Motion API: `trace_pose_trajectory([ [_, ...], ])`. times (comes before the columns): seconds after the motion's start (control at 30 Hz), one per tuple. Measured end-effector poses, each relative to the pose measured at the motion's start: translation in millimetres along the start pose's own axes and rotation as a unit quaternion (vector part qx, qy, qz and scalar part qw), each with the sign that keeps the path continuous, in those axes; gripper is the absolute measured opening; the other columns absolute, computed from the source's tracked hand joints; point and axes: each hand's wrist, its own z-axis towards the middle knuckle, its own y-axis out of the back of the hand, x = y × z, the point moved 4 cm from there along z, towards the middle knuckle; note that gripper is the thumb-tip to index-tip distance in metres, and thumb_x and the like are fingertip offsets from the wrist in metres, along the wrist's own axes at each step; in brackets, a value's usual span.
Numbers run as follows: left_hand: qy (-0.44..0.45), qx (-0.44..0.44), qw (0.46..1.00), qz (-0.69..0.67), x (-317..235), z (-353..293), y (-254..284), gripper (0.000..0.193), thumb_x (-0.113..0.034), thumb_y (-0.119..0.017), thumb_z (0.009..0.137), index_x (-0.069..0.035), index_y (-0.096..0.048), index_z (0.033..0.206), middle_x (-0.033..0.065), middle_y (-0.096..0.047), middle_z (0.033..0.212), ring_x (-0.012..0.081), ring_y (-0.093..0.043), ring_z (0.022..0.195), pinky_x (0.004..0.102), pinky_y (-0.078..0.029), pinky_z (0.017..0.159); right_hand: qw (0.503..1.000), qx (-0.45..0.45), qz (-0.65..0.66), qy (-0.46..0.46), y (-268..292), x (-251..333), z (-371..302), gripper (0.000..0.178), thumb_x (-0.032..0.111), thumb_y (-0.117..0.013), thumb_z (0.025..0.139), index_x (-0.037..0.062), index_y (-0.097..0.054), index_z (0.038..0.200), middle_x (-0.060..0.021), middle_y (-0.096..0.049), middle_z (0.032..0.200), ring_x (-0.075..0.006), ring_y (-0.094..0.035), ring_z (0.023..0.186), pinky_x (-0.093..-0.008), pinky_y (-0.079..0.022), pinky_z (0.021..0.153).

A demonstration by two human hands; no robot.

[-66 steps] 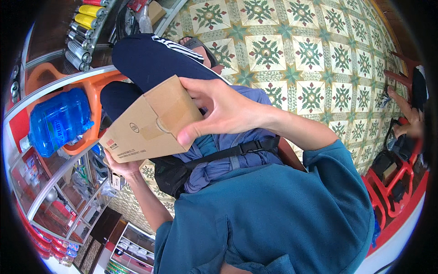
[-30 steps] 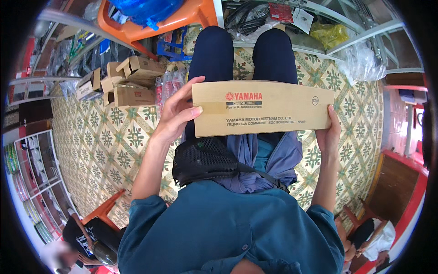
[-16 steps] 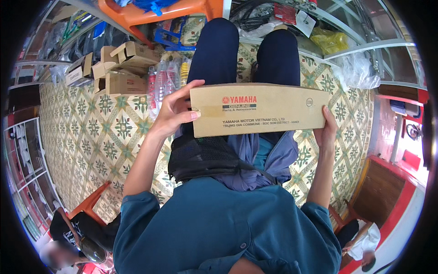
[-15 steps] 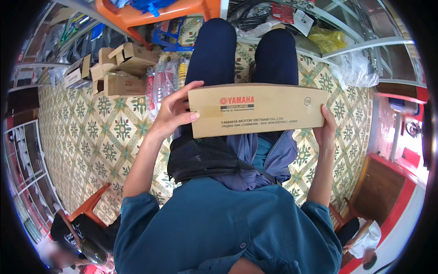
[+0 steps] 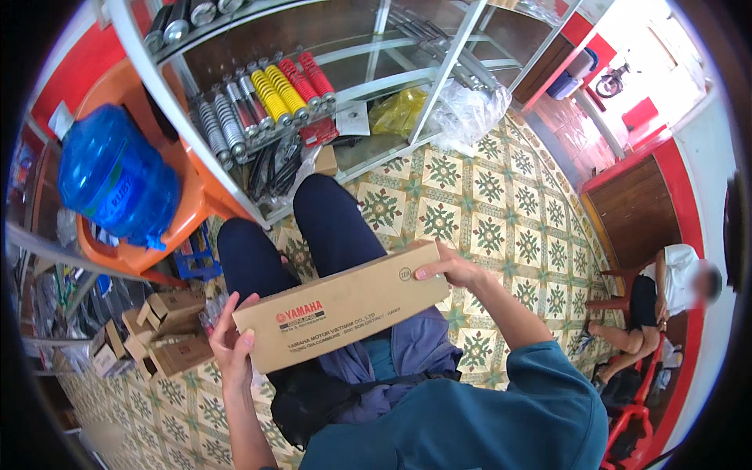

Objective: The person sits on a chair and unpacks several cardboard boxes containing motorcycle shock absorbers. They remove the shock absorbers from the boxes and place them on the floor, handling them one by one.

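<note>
A long, flat brown cardboard box (image 5: pixel 352 309) with red and dark print lies over my lap, its right end tilted up and farther away. My left hand (image 5: pixel 233 338) grips its left end, thumb on the front face and fingers behind the edge. At the opposite end, my right hand (image 5: pixel 453 268) clasps the corner with its thumb on the front. The box looks closed along the edges that show; its underside is hidden. Beneath it are my dark trouser legs and a black mesh bag (image 5: pixel 301 403).
A glass-and-metal shelf (image 5: pixel 345 184) ahead holds yellow, red and grey shock absorbers (image 5: pixel 270 94). At left, a blue water jug (image 5: pixel 117 176) rests on an orange chair (image 5: pixel 200 188). Opened cardboard boxes (image 5: pixel 176 352) lie on the tiled floor. A person (image 5: pixel 654 301) sits at right.
The view has swung to the right, bringing the shelf and water jug into fuller sight. The box now slants, its right end raised, and both hands still hold it.
</note>
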Motion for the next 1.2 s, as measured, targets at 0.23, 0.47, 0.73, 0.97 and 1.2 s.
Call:
trace_pose_trajectory([
  [0.23,0.091,-0.036,0.943,-0.319,-22,102,-70,0.088,-0.066,-0.045,0.101,0.005,-0.045,0.153,0.0190,-0.058,0.147,0.0294,-0.052,0.139,0.0444,-0.037,0.119,0.945,-0.134,0.283,0.092,-7,-35,-29,0.066,0.030,-0.078,0.084,-0.0093,-0.059,0.133,-0.0198,-0.070,0.124,-0.0274,-0.070,0.112,-0.0409,-0.058,0.097],
  [0.47,0.165,0.100,0.932,-0.307,0,169,-169,0.087,-0.064,-0.046,0.103,0.002,-0.031,0.157,0.0265,-0.043,0.156,0.0431,-0.048,0.142,0.0660,-0.045,0.111,0.861,-0.280,0.394,0.160,26,0,20,0.067,0.036,-0.074,0.087,-0.0016,-0.056,0.140,-0.0148,-0.068,0.129,-0.0277,-0.066,0.119,-0.0422,-0.051,0.106],
  [0.73,0.145,0.164,0.975,0.044,44,272,-318,0.101,-0.042,-0.072,0.098,-0.008,-0.007,0.168,0.0196,-0.039,0.158,0.0336,-0.052,0.136,0.0520,-0.054,0.100,0.818,-0.358,0.400,0.206,87,56,120,0.064,0.034,-0.072,0.091,0.0016,-0.054,0.143,-0.0122,-0.064,0.137,-0.0242,-0.061,0.126,-0.0414,-0.046,0.111],
  [0.97,0.084,0.143,0.986,-0.029,59,385,-408,0.086,-0.031,-0.079,0.092,-0.014,-0.029,0.160,0.0134,-0.054,0.142,0.0239,-0.061,0.126,0.0407,-0.056,0.099,0.770,-0.414,0.410,0.258,146,101,170,0.062,0.028,-0.081,0.087,-0.0038,-0.055,0.133,-0.0141,-0.065,0.123,-0.0220,-0.066,0.112,-0.0345,-0.055,0.094],
  [1.2,0.149,0.207,0.960,-0.111,57,501,-458,0.050,-0.039,-0.067,0.098,-0.007,-0.060,0.135,0.0082,-0.068,0.127,0.0222,-0.066,0.114,0.0376,-0.051,0.100,0.820,-0.447,0.257,0.251,218,168,221,0.069,0.039,-0.084,0.088,-0.0054,-0.054,0.132,-0.0159,-0.064,0.125,-0.0215,-0.067,0.108,-0.0353,-0.056,0.086],
])
